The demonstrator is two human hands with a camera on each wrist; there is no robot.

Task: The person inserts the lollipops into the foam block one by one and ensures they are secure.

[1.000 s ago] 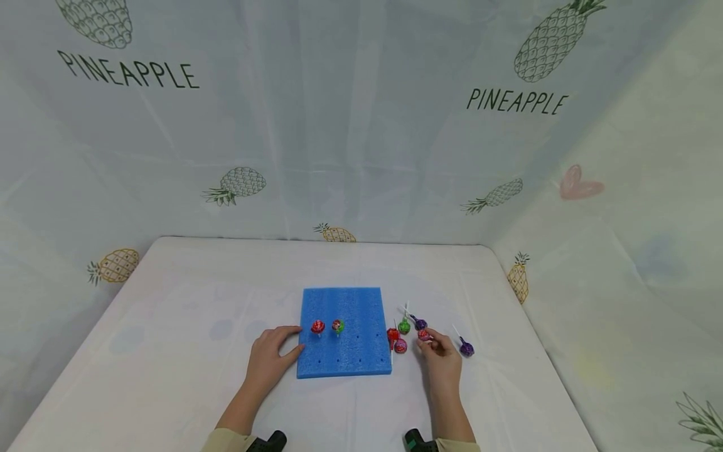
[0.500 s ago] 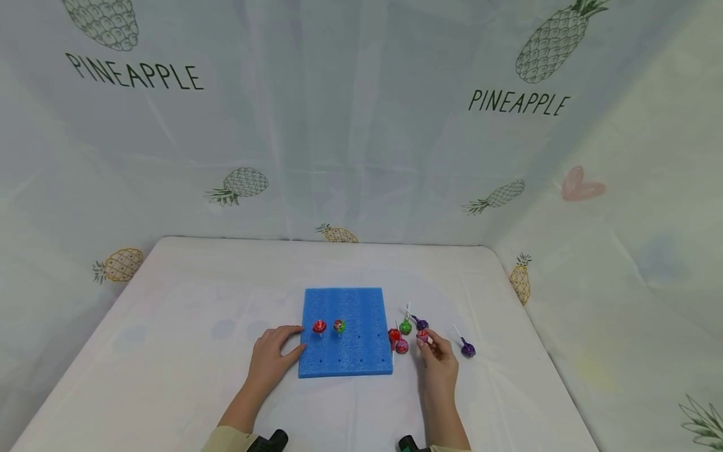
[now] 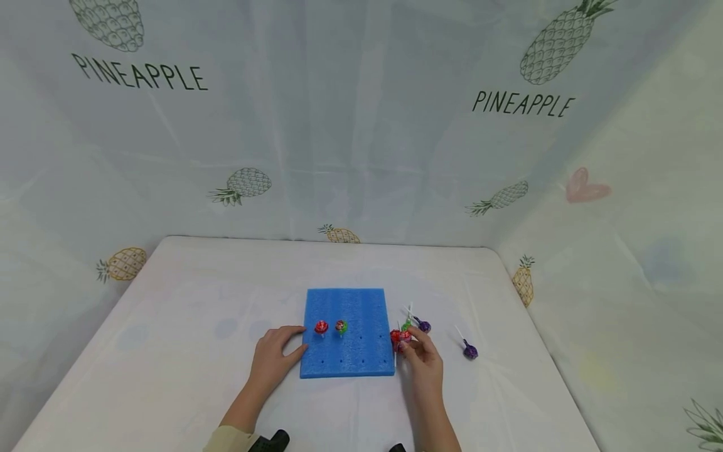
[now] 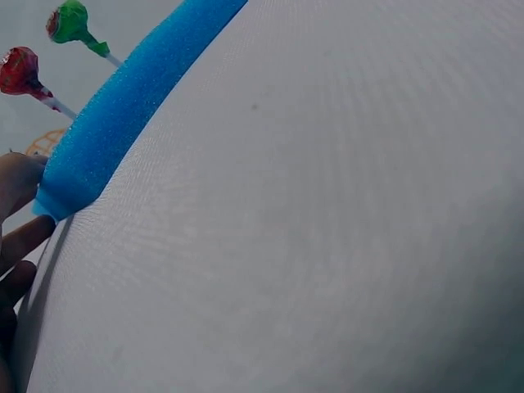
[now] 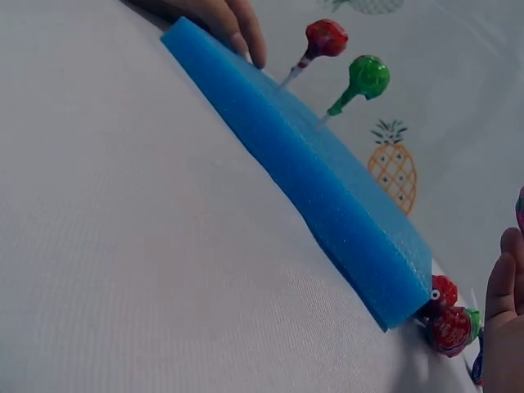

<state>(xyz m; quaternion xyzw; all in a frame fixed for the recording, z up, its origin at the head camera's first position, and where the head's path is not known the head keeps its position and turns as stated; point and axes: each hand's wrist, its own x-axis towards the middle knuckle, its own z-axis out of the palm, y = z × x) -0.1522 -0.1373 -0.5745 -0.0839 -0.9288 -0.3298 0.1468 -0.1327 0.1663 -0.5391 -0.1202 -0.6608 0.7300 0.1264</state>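
Observation:
A blue foam board [image 3: 361,307] with small holes lies on the white table. Two lollipops stand in it: a red one [image 3: 321,327] and a red-and-green one [image 3: 341,326]. My left hand [image 3: 271,359] rests at the board's left edge, thumb and forefinger spread along it. Just off the right edge, my right hand [image 3: 425,367] pinches a pinkish-red lollipop [image 3: 405,336] over the loose candies. Only a sliver of that held lollipop [image 5: 521,209] shows in the right wrist view. The left wrist view catches my left fingers [image 4: 24,243] against the board's corner [image 4: 70,192].
Beside the board's right edge lie a red lollipop [image 3: 395,336], a partly hidden green one [image 3: 406,324] and a purple one [image 3: 423,326]. Another purple lollipop [image 3: 470,351] lies farther right. A pineapple-print cloth [image 3: 361,125] hangs behind the table.
My right hand has moved left with the pinkish-red lollipop, from beside the purple one to the board's right edge. My left hand stays at the board.

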